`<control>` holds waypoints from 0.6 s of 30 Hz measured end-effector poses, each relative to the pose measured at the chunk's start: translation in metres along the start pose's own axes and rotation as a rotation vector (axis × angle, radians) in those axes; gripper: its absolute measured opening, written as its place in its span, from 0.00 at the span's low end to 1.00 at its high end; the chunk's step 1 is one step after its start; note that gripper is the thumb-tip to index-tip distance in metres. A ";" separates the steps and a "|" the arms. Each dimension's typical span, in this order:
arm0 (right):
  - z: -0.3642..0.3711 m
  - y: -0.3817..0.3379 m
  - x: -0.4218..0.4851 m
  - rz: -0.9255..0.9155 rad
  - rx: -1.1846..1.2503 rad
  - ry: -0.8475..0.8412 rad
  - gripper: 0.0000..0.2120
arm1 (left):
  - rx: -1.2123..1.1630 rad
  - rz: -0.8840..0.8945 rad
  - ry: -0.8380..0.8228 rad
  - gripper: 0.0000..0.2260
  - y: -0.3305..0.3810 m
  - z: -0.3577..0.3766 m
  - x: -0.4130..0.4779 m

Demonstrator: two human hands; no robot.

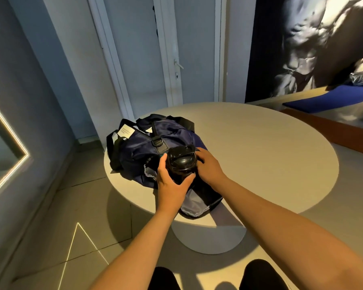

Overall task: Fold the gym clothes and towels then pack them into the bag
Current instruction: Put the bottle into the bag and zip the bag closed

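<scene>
At centre-left of the frame, a navy bag [138,151] lies on the round counter [260,155], its mouth open toward the lower edge. Over that opening, the left grip [170,185] wraps a black bottle [181,162]; the right grip [208,166] curls against the bottle's right side.

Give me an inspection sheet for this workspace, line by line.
Surface: round beige table on a pedestal.
Job's things: navy bag on the table's left part, pale lining showing at its near end; no clothes or towels seen.
Clutter: black bottle, held at the bag's near end.
Grippers: left hand grips the bottle from below; right hand cups its right side.
Cables: nothing seen.
Surroundings: white door behind the table; blue cushion at right; light-edged mirror at left.
</scene>
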State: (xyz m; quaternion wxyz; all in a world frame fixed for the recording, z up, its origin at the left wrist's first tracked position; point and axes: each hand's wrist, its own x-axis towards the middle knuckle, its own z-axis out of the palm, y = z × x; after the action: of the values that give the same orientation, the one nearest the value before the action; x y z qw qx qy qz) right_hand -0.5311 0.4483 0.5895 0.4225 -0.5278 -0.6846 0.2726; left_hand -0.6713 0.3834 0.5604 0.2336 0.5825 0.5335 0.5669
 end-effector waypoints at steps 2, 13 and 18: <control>-0.007 -0.002 0.006 0.009 0.087 0.036 0.16 | 0.045 0.041 -0.018 0.44 0.002 0.000 0.003; -0.036 -0.034 0.011 0.214 0.598 0.104 0.14 | 0.168 0.019 -0.046 0.43 0.011 0.015 0.025; -0.043 -0.041 0.019 0.142 0.527 0.149 0.10 | 0.248 -0.001 -0.036 0.43 0.019 0.023 0.037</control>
State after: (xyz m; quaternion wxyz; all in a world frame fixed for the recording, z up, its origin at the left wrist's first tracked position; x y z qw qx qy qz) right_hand -0.5157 0.4516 0.6502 0.5742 -0.4650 -0.5185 0.4304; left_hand -0.6511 0.4176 0.5868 0.1697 0.6166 0.5957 0.4859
